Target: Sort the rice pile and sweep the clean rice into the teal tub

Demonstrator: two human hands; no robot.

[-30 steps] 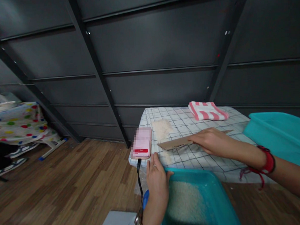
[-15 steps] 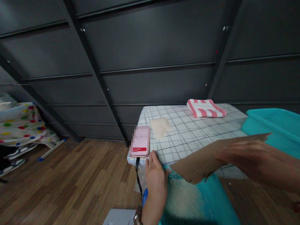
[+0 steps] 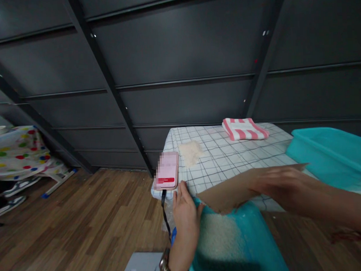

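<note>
My right hand (image 3: 278, 183) grips a torn-edged piece of brown cardboard (image 3: 226, 192), tilted over the table's near edge and the bin below. Under it a teal plastic bin (image 3: 268, 243) holds a heap of pale, rice-like grains (image 3: 221, 237). My left hand (image 3: 184, 212) steadies the bin at its left rim, fingers stretched along the outside and thumb over the edge. A patch of the same pale grains (image 3: 191, 153) lies on the checked tablecloth (image 3: 213, 144), ahead of my left hand.
A phone (image 3: 167, 171) with a black cable lies at the table's left edge. Behind are a folded pink-and-white towel (image 3: 244, 129) and, at right, a second teal bin (image 3: 332, 154). A grey box (image 3: 140, 265) stands below left. Dark panels (image 3: 180, 52) close off the back.
My right hand and the cardboard have moved slightly left, with the cardboard's tip nearer my left hand. The left hand stays at the bin's rim. The view has shifted a little.
</note>
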